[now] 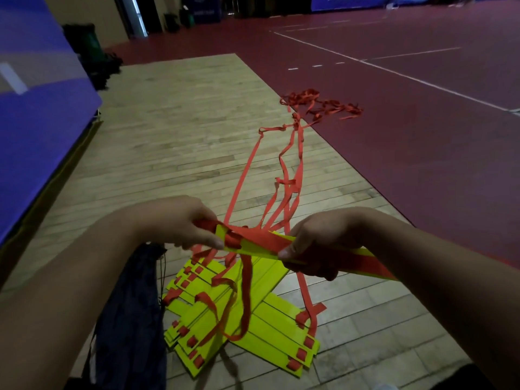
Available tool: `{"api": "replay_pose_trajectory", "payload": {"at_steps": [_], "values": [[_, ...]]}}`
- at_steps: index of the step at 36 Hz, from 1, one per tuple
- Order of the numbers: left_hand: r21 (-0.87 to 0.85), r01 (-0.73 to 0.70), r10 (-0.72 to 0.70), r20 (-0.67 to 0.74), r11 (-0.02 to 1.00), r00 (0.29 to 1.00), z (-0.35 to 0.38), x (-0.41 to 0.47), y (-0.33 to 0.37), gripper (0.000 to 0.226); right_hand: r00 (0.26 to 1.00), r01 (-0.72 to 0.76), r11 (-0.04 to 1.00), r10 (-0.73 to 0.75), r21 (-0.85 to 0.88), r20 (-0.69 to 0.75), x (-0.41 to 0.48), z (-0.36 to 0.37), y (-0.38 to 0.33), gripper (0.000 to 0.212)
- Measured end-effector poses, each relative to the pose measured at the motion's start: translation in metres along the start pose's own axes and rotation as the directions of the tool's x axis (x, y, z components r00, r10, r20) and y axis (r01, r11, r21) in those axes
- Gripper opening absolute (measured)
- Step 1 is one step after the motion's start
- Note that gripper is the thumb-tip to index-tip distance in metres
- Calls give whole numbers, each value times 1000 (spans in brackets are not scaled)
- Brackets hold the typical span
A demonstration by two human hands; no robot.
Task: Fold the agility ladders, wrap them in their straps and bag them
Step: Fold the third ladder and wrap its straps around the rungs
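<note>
Your left hand (180, 223) pinches the near end of a yellow rung (260, 247), thumb on the red strap loop there. Your right hand (318, 243) curls round the same rung further along, fingers closed on it. Holding it level at both ends likely lets you square it before laying it down.

Directly below, the stacked rungs (261, 316) lie fanned on the wooden floor (174, 142), loose strap loops draped over them. It looks as though the folding is only partly done.

The red straps (295, 170) run from your hands away across the floor to a tangle (320, 104) on the dark red court. You would need to draw that slack in.

The dark bag (129, 305) lies just beside the stack, on your left and within reach for later.

The blue banner (346, 0) on the far wall carries white characters, cut off and unreadable.
</note>
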State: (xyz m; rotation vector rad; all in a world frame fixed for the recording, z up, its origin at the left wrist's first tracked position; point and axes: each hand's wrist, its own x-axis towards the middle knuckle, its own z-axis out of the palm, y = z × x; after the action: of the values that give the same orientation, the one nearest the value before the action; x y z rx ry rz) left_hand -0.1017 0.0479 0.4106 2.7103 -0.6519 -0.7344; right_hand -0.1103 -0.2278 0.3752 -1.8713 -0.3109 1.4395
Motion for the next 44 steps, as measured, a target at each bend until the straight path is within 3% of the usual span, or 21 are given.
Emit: {"api": "replay_pose_trajectory", "payload": {"at_steps": [4, 5, 7, 9, 12, 14, 17, 20, 23, 25, 27, 30, 33, 38, 41, 44], "values": [[73, -70, 87, -259, 995, 962, -6, -4, -3, 20, 999, 33, 997, -35, 76, 12, -1, -8, 4, 30], [106, -94, 127, -363, 990, 923, -6, -5, -4, 23, 999, 49, 995, -50, 90, 7, -2, -9, 4, 31], [242, -174, 286, -574, 955, 767, -6, -8, -4, 34, 997, 82, 990, -81, 116, -12, -2, -10, 4, 31], [381, -202, 416, -647, 902, 639, -6, -10, -2, 45, 994, 113, 981, -111, 155, -27, -3, -11, 3, 30], [394, -194, 429, -696, 899, 575, -7, -9, -8, 38, 982, 188, 960, -184, 209, -41, -8, -11, 0, 28], [249, -191, 313, -709, 950, 632, -5, -5, -17, 29, 970, 241, 938, -236, 249, -53, -13, -12, -1, 26], [-37, -204, 135, -633, 978, 762, 4, -1, -23, 35, 960, 277, 919, -276, 281, -42, -16, -13, 0, 25], [-255, -253, 94, -505, 933, 858, 12, 4, -21, 43, 961, 266, 924, -276, 274, -4, -15, -10, 0, 26], [-318, -264, 116, -418, 911, 901, 16, 7, -17, 69, 957, 257, 925, -284, 281, 59, -13, -5, -3, 26], [-462, -338, 135, -419, 820, 898, 20, 9, -7, 85, 950, 254, 916, -297, 310, 99, -12, -2, -6, 27], [-661, -406, 188, -377, 631, 907, 24, 10, 4, 86, 937, 254, 902, -319, 349, 143, -11, 1, -8, 26], [-830, -393, 326, -273, 396, 905, 27, 13, 12, 67, 910, 257, 878, -360, 405, 205, -8, 4, -10, 24], [-918, -310, 384, -201, 249, 901, 23, 14, 9, 47, 884, 271, 862, -400, 428, 244, -6, 5, -10, 24], [-886, -254, 257, -160, 389, 953, 15, 13, 4, 14, 881, 277, 852, -410, 444, 237, -4, 1, -5, 25], [-885, -139, 109, -100, 445, 989, 10, 13, -4, 17, 914, 291, 867, -377, 405, 149, -3, 0, -2, 22], [-898, -2, 61, 28, 441, 998, 14, 17, -9, 14, 930, 325, 873, -366, 363, 48, -1, -1, 3, 17]]}}
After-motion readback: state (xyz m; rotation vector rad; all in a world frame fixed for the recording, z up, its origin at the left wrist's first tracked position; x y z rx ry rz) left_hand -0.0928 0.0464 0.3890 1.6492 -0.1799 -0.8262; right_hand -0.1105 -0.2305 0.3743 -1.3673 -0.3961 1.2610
